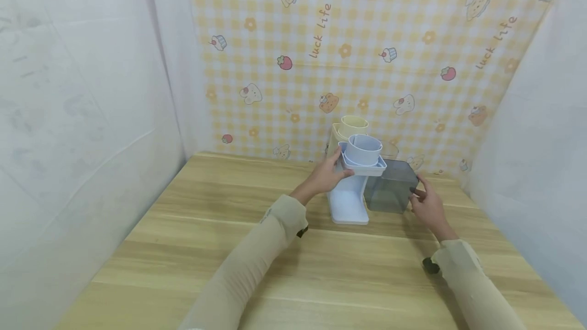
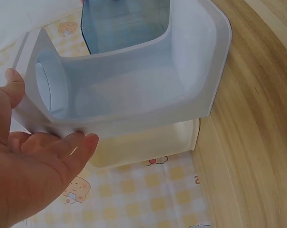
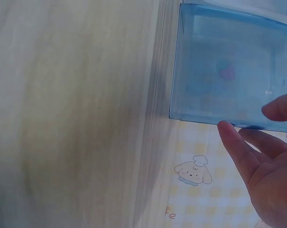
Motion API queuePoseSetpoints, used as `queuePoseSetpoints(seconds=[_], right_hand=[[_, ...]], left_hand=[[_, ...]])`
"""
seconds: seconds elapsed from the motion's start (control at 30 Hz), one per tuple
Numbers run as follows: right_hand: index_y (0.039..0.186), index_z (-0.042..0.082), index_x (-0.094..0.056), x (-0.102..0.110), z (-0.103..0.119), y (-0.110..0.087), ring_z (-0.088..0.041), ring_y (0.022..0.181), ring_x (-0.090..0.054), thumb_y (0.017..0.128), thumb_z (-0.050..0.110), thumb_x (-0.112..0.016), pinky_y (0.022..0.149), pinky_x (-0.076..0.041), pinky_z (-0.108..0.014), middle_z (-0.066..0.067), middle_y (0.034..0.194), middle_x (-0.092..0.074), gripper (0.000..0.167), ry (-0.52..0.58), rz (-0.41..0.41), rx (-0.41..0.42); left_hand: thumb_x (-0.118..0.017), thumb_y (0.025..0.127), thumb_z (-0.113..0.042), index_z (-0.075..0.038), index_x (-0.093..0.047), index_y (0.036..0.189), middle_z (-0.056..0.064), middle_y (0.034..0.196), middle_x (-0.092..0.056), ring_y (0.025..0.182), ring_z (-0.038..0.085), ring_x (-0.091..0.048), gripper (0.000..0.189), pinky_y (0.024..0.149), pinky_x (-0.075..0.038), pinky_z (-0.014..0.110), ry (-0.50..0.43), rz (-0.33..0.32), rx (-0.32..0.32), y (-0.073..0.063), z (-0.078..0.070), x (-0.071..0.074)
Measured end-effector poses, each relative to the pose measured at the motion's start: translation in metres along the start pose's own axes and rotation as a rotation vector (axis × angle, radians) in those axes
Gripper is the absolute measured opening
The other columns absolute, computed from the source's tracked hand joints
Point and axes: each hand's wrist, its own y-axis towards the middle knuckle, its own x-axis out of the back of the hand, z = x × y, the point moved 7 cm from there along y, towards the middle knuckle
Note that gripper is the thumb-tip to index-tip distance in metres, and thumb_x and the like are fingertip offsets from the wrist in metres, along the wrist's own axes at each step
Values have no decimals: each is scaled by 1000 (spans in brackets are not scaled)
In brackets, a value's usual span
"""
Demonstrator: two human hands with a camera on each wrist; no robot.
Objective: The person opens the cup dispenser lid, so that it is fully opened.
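Note:
My left hand (image 1: pixel 326 173) grips the upper part of a pale blue plastic stand (image 1: pixel 348 200), thumb at the front and fingers along the left side. The stand has a flat foot, a curved back and a round cup-like ring (image 1: pixel 364 150) on top. In the left wrist view, the fingers (image 2: pixel 77 149) lie along the stand's edge. My right hand (image 1: pixel 430 209) holds a translucent grey-blue box (image 1: pixel 390 187) at its right edge, close beside the stand. In the right wrist view, the thumb (image 3: pixel 280 108) lies over the box's face and the fingertips meet its edge.
A similar pale yellow stand (image 1: pixel 354 125) is behind the blue one and mostly hidden by it. A clear rounded rim (image 1: pixel 390 149) shows behind the box. The wooden table (image 1: pixel 275 248) ends at a yellow checked backdrop (image 1: pixel 257 65), with white curtains at both sides.

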Motion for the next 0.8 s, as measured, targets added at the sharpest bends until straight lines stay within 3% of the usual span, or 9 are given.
queuePoseSetpoints(seconds=[0.13,0.23,0.37,0.47,0.6,0.7,0.8], right_hand=[[156,-1,-13,0,0,0,-55,109,-58,91,-8,-54,67,-59,-26,-46,137,-39,77,-15,13,-3],[155,-4,-16,3,1,-1,-57,110,-57,92,-4,-56,76,-59,-42,-44,139,-39,75,-49,-21,8],[153,-4,-23,10,9,-3,-58,113,-54,92,-1,-57,86,-50,-62,-38,141,-43,70,-80,-125,51],[152,-2,-28,15,22,-4,-57,117,-51,92,2,-59,86,-50,-64,-34,144,-43,68,-94,-185,76],[152,0,-32,16,45,-9,-55,121,-49,94,9,-60,84,-52,-61,-30,147,-42,65,-101,-204,80],[151,0,-32,16,63,-13,-55,123,-47,95,12,-61,85,-52,-61,-30,148,-40,65,-86,-195,74],[152,0,-32,13,77,-16,-54,124,-47,95,14,-62,86,-52,-60,-30,148,-40,65,-61,-180,72]], left_hand=[[-63,94,-47,-10,-14,159,13,160,-26,144,33,-32,90,114,-31,46,-9,-1,-8,-1,0,-1],[-61,96,-48,-12,-14,160,10,162,-24,145,32,-30,87,115,-30,49,-21,-7,-11,-4,0,-2],[-58,98,-48,-15,-14,160,8,162,-25,144,31,-32,84,114,-32,50,-36,-19,-45,-8,-3,-2],[-59,97,-47,-17,-16,160,8,160,-30,142,32,-36,82,111,-35,52,-48,-38,-87,-13,-6,1],[-62,96,-48,-18,-20,159,9,157,-38,139,32,-42,82,107,-39,53,-65,-61,-119,-23,-2,8],[-63,94,-50,-19,-22,159,11,153,-42,133,32,-49,83,102,-45,52,-70,-64,-91,-32,5,14],[-65,92,-52,-23,-24,159,10,153,-43,131,34,-51,84,98,-47,55,-91,-68,-4,-41,12,22]])
